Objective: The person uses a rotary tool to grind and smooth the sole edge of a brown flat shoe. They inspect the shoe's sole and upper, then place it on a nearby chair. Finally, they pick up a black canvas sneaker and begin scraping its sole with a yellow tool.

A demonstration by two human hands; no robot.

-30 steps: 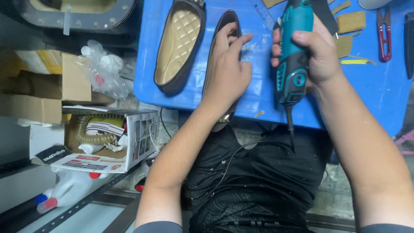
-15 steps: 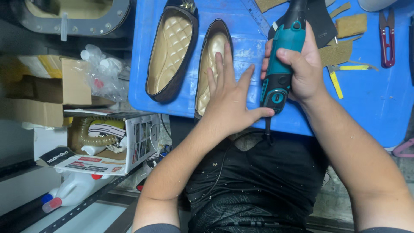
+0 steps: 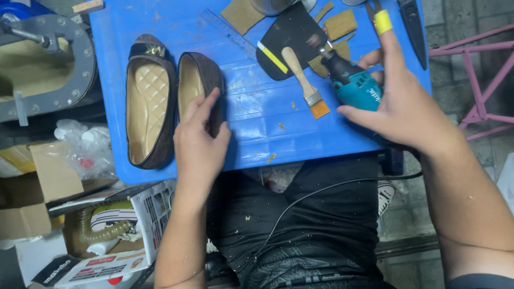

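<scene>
Two brown flat shoes lie side by side on a blue table (image 3: 251,134). My left hand (image 3: 199,144) rests on the right shoe (image 3: 194,80), fingers laid over its rim. The left shoe (image 3: 148,101) with a quilted tan insole lies untouched beside it. My right hand (image 3: 399,104) grips a teal rotary tool (image 3: 350,80), laid low over the table with its tip pointing up-left near a black sole piece (image 3: 292,35). My right index finger wears a yellow cover (image 3: 382,21).
A small brush (image 3: 305,83) with a wooden handle lies by the tool. Tan scraps (image 3: 340,24), a yellow strip (image 3: 274,58) and scissors (image 3: 412,27) sit at the table's far side. An open cardboard box (image 3: 107,230) and plastic bags (image 3: 85,147) are at left, a pink metal frame (image 3: 476,80) at right.
My right hand has swung the rotary tool from upright over the table's near edge to lying flat further right. My left hand stays on the right shoe.
</scene>
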